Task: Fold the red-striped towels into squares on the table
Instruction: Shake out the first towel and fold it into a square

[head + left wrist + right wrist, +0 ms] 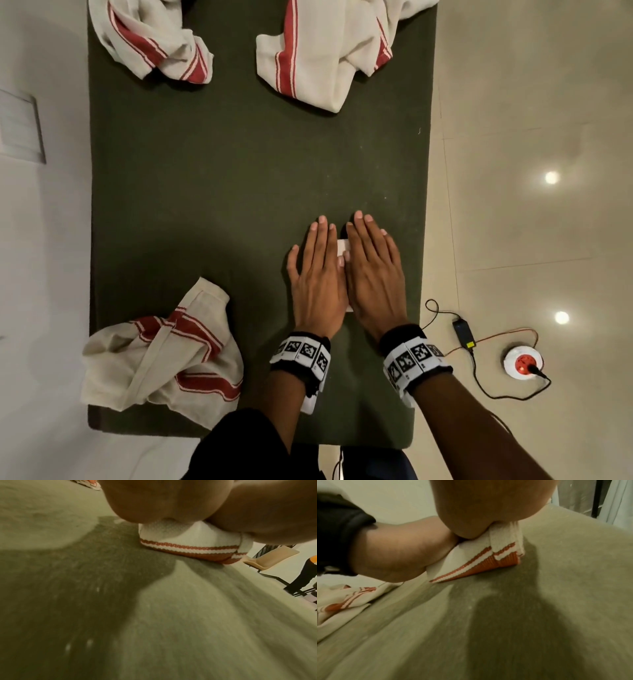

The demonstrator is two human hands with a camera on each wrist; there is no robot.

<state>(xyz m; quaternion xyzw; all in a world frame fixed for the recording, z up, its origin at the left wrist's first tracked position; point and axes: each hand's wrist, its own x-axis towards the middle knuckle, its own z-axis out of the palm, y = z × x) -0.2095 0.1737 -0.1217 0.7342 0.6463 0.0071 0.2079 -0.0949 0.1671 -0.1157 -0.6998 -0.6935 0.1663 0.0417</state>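
A small folded red-striped towel [343, 247] lies on the dark green table [219, 178], almost wholly hidden under my two hands. My left hand [317, 270] and right hand [373, 270] lie flat side by side on it, fingers straight, pressing it down. The left wrist view shows the folded towel [190, 545] under my palm, its red stripe along the near edge. In the right wrist view the folded towel [476, 559] shows stacked layers under my right palm. Three crumpled red-striped towels lie around: far left [154, 37], far right [329, 48], near left [164, 353].
The table's right edge [426, 240] runs close beside my right hand. On the tiled floor to the right lie a black power adapter [463, 333] with cables and a round white socket reel [523, 363]. A chair [271, 559] stands beyond the table.
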